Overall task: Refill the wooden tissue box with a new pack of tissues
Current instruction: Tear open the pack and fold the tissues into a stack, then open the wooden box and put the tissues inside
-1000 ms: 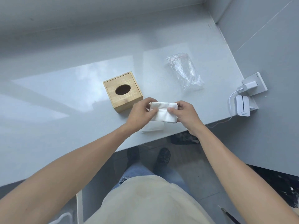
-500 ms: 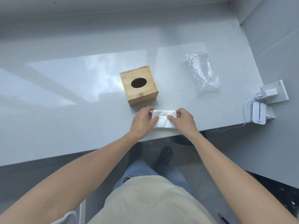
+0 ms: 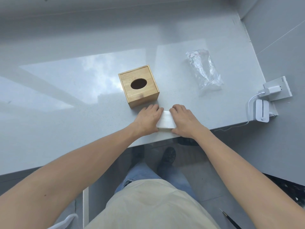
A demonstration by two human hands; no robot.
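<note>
A glossy pale grey stone countertop (image 3: 66,123) fills most of the view, its polished surface mirroring bright sky and clouds. It runs back to a matching grey upstand (image 3: 115,7) and meets a grey tiled side wall (image 3: 280,38) on the right, where a white wall socket (image 3: 280,87) holds a white plug. Below the counter's near edge lies a grey tiled floor (image 3: 206,187).

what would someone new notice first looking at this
Probably the two hands, left hand and right hand, pressed on either side of a white tissue stack at the counter's near edge. Just beyond sits the wooden box, its oval hole dark, and off right lies a crumpled clear wrapper.
</note>
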